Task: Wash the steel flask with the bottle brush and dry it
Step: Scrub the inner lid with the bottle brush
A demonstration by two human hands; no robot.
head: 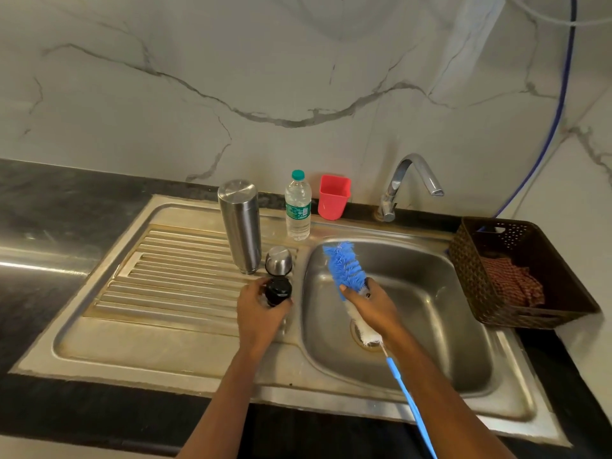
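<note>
Right hand (374,308) gripping bottle brush (346,268), left hand (261,306) holding black stopper (278,291)

Home kitchen: steel sink (331,402), tap (402,183), marble backsplash (265,77).

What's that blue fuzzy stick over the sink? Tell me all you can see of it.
It is a bottle brush: a thick head of blue bristles, white bristles below, then a thin wire and a long slim blue handle, plastic by its look. It tilts, head up and away, handle toward the person. The right hand grips it where blue meets white, above the sink basin.
</note>
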